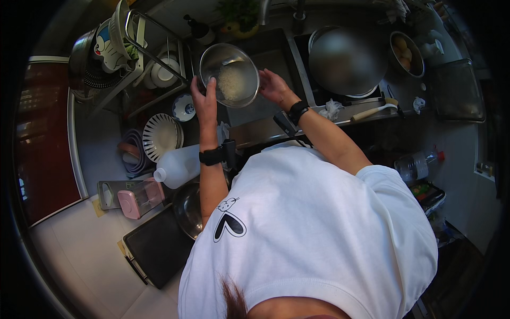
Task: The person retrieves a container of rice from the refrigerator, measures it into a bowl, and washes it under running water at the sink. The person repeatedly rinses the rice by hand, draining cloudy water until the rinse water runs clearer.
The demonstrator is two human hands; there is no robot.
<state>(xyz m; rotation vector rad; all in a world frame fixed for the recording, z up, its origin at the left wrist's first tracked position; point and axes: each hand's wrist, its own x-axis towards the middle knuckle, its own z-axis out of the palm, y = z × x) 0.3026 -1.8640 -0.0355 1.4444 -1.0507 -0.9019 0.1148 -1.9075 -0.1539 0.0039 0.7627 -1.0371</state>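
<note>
A shiny round bowl (250, 73) is held over the sink (281, 60), tilted so its inside faces me. White grains that look like rice (229, 85) lie in its bottom, perhaps in a little water. My left hand (205, 97) grips the bowl's left rim, thumb on the near side and fingers outside. On the opposite side, the fingertips of my right hand (276, 87) rest against the bowl's wall. Dark bands with small devices sit on both wrists. The underside of the bowl is hidden.
A dish rack (157, 63) with bowls stands left; a small patterned bowl (184, 107) and slotted white basket (161, 135) sit below it. Right are a large round lid or pan (346, 60), blurred, a wooden-handled brush (372, 111) and a bowl of round food (416, 60). The faucet (265, 12) is beyond.
</note>
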